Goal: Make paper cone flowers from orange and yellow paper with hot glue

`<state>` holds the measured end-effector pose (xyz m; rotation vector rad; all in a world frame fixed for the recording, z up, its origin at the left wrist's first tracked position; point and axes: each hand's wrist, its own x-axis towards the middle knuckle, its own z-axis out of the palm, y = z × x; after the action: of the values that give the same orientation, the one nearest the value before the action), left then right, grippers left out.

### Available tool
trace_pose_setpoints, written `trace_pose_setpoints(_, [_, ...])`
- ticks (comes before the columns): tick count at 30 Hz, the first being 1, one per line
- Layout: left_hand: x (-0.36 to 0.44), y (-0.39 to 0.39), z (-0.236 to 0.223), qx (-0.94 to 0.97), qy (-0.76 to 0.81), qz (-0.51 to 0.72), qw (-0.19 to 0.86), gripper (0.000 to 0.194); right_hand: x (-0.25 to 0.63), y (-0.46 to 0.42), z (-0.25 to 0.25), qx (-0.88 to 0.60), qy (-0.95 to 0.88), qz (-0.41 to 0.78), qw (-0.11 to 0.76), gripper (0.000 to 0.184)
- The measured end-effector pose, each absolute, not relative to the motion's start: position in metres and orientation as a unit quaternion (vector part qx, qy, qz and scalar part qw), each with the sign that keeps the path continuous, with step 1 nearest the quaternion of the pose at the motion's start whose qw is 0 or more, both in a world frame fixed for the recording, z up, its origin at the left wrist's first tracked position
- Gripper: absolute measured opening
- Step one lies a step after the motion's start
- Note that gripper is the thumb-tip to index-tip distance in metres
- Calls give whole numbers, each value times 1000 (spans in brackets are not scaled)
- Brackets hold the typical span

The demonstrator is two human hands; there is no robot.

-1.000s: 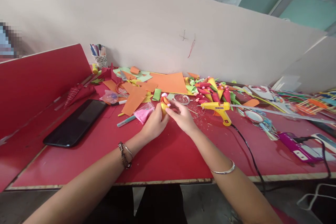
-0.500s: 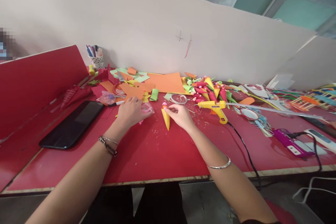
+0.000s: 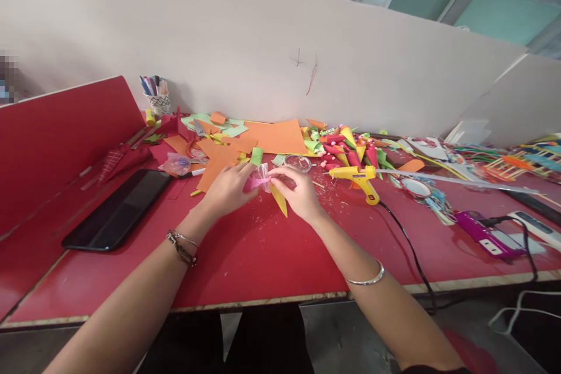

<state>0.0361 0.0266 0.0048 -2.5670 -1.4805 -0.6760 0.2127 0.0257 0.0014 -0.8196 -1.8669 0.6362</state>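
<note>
Above the red tabletop, a small clear plastic bag with pink clay-like material (image 3: pixel 253 183) is between my two hands. My left hand (image 3: pixel 228 189) has its fingers closed round the bag's left side. My right hand (image 3: pixel 298 190) pinches the bag's right end between thumb and fingertips. A yellow paper cone (image 3: pixel 279 201) points down toward me from beneath my right fingers. Its upper end is hidden, and I cannot tell whether those fingers also grip it or it rests on the table.
A yellow glue gun (image 3: pixel 357 178) with a black cord lies right of my hands. A pile of coloured cones (image 3: pixel 346 149) is behind it. Orange paper (image 3: pixel 276 137) spreads across the back. At left are a black phone (image 3: pixel 118 210) and a pen cup (image 3: pixel 158 102).
My left hand left the yellow cone, went left to the pink bag and brought it toward my right hand. The cone was upright in both hands earlier; now it points down by my right hand.
</note>
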Motion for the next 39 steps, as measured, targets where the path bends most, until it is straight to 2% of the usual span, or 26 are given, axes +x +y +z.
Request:
trace_pose_setpoints(7, [38,24,-1,-844,-470,-257,-12,23,212,24,1,-315,-805,221,451,16])
trace_pose_setpoints(12, [42,23,-1,-849,-466,-249,-15,24,212,26,-3,-326,-823,177,430,14])
trace_pose_setpoints(15, [42,23,-1,-850,-466,-245,-17,25,212,26,-4,-346,-839,139,396,10])
trace_pose_setpoints(22, [39,26,-2,-846,-468,-253,-35,22,212,24,-4,-385,-870,51,305,12])
trace_pose_setpoints(24, [39,26,-1,-841,-476,-255,-37,21,212,25,-3,-393,-858,44,328,13])
trace_pose_setpoints(26, [39,25,0,-834,-486,-259,-36,21,213,26,-1,-391,-831,80,388,15])
trace_pose_setpoints(30, [37,26,2,-821,-517,-241,-16,22,215,30,2,-371,-716,246,538,18])
trace_pose_setpoints(32, [36,27,1,-800,-554,-228,4,22,217,33,2,-373,-653,312,581,23])
trace_pose_setpoints(36, [30,30,-3,-748,-624,-224,38,24,219,38,1,-395,-601,360,595,22])
trace_pose_setpoints(39, [28,31,-8,-727,-645,-224,72,35,220,40,0,-416,-591,367,586,17])
